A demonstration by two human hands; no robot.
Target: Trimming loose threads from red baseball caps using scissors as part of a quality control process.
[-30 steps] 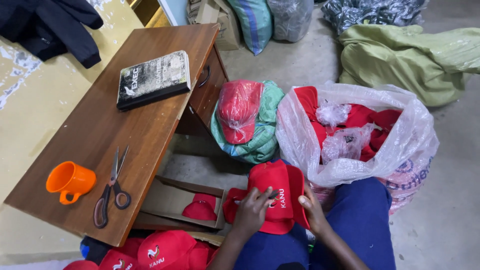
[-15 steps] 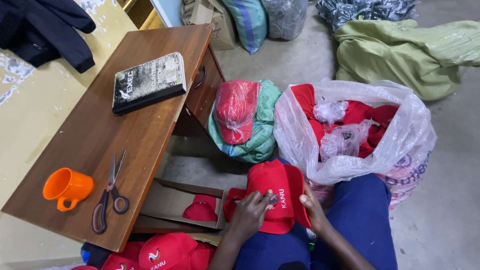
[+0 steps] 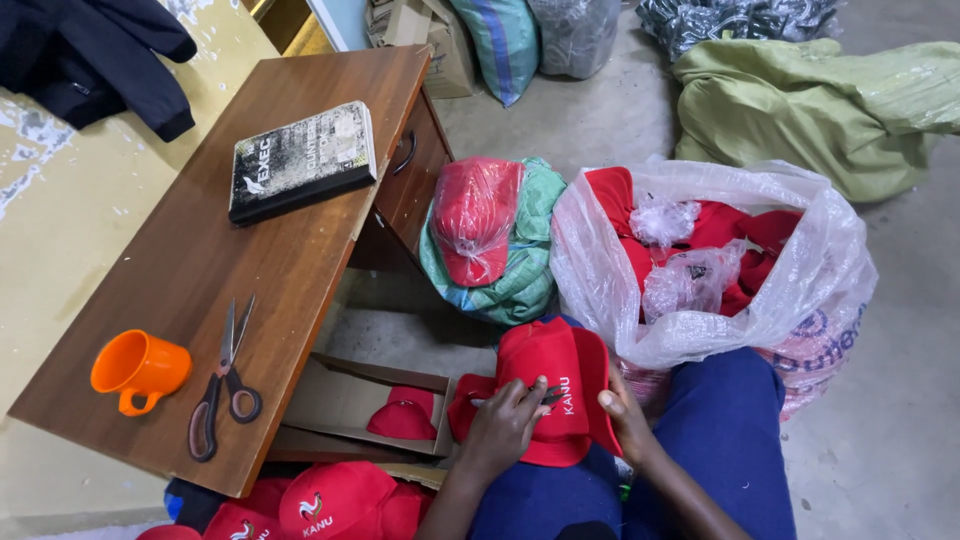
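Wooden tabletop (image 3: 240, 290) carries scissors (image 3: 224, 385) and an orange cup (image 3: 138, 370). Left hand (image 3: 505, 425) pinches what seems a small tool against the red cap (image 3: 550, 385); right hand (image 3: 628, 420) clasps its edge.

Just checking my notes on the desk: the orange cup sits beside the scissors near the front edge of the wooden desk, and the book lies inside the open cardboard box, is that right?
Not quite. The head view shows the book lying on the wooden desk, farther back. The cardboard box holds a red cap. The orange cup does sit beside the scissors.
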